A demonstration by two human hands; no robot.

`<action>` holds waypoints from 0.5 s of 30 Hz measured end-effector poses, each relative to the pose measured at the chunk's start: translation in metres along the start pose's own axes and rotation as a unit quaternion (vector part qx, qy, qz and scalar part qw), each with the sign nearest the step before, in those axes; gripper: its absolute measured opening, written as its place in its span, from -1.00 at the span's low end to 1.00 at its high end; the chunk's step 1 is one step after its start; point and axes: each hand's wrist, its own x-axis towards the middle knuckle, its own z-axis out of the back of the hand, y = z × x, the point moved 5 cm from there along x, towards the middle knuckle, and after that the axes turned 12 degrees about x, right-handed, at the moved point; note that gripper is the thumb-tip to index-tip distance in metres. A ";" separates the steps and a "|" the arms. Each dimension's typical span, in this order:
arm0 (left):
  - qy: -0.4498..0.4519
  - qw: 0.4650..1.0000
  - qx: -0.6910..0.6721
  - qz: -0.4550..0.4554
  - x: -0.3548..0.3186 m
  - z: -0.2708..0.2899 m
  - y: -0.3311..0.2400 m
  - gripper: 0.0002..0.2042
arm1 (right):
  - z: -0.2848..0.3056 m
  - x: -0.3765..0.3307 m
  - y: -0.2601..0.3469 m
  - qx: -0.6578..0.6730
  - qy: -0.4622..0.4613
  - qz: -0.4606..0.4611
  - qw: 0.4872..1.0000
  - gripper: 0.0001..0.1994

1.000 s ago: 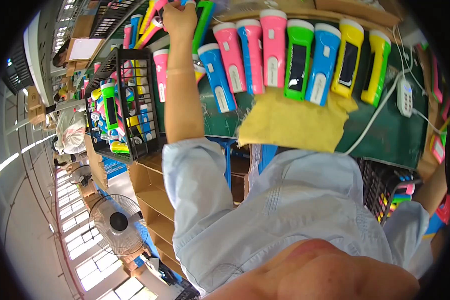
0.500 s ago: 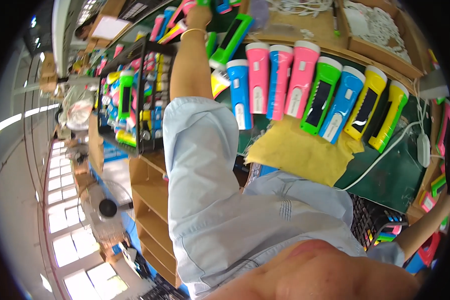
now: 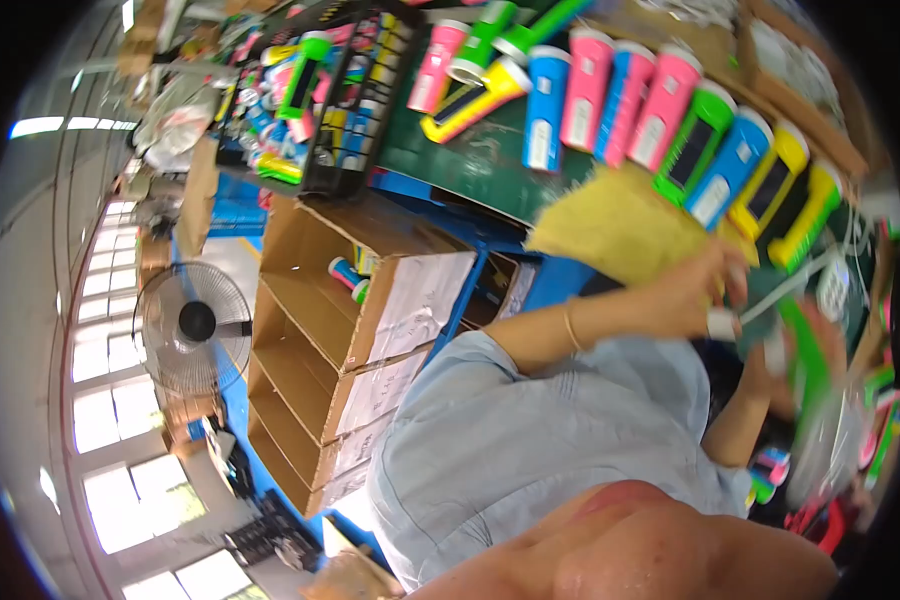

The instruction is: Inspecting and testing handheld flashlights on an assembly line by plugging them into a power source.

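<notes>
My left hand (image 3: 692, 296), a band on its wrist, is in front of the yellow cloth (image 3: 620, 230), fingers closed on a small white piece (image 3: 722, 323). A white cable (image 3: 792, 286) runs up from beside it toward an inline switch (image 3: 833, 290). My right hand (image 3: 770, 370) grips a green flashlight (image 3: 806, 355), smeared by motion. On the green table a row of flashlights fans out: a blue one (image 3: 546, 110), a pink one (image 3: 587, 90), a green one (image 3: 694, 145) and several more. Left of them lie a yellow flashlight (image 3: 478, 98) and a pink one (image 3: 438, 66).
A black crate (image 3: 345, 180) full of colourful flashlights stands at the left. Below it is a cardboard shelf unit (image 3: 305, 355), with a fan (image 3: 196, 322) farther left. A cardboard box (image 3: 820, 130) sits at the back right. Clear plastic (image 3: 830, 450) hangs near my right forearm.
My left hand has come back from the far left of the table to my front and now holds the small white piece. My right hand has risen into view with a green flashlight. The view has shifted.
</notes>
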 end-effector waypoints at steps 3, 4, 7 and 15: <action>-0.074 0.992 0.087 -0.047 -0.006 0.036 -0.003 -0.27 | -0.080 -0.011 -0.010 -0.192 0.018 0.121 0.974 -0.61; -0.041 0.999 0.002 -0.023 -0.002 0.031 0.024 -0.27 | -0.092 -0.019 -0.011 -0.257 0.093 0.201 0.940 -0.60; -0.073 0.991 -0.013 0.110 0.000 0.017 0.025 -0.64 | -0.085 -0.026 -0.037 -0.098 0.203 0.067 0.972 -0.52; -0.058 0.945 -0.299 0.116 0.038 0.021 -0.003 -0.75 | -0.043 -0.023 -0.038 -0.012 0.054 0.024 0.998 -0.72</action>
